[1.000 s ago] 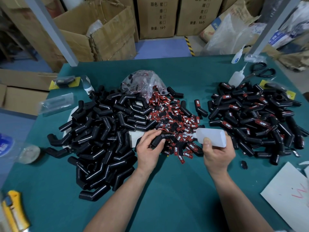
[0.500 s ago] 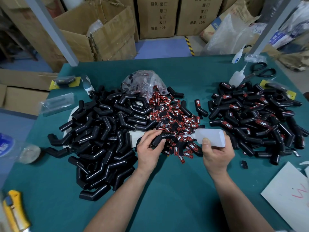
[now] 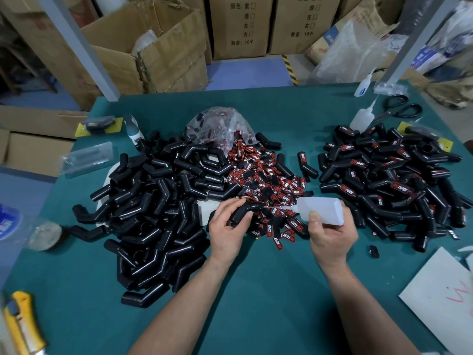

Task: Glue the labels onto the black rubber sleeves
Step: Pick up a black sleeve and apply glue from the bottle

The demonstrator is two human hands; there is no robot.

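Note:
My left hand (image 3: 227,224) grips a bent black rubber sleeve (image 3: 249,210) over the near edge of the label heap. My right hand (image 3: 330,234) holds a translucent glue bottle (image 3: 321,210) on its side, its nozzle pointing left and touching the sleeve's upper arm. A heap of red-and-black labels (image 3: 266,180) lies in the middle of the green table (image 3: 268,290). A large pile of bare sleeves (image 3: 153,206) fills the left side. Sleeves with labels on them (image 3: 389,180) are piled at the right.
A clear bag of labels (image 3: 220,124) sits behind the heap. Two more glue bottles (image 3: 362,117) and scissors (image 3: 399,108) lie at the back right. A yellow utility knife (image 3: 23,321) is at the near left, white cardboard (image 3: 442,298) at the near right. Cardboard boxes stand beyond the table.
Both hands stay almost in place. The bottle's nozzle has crept slightly left along the sleeve.

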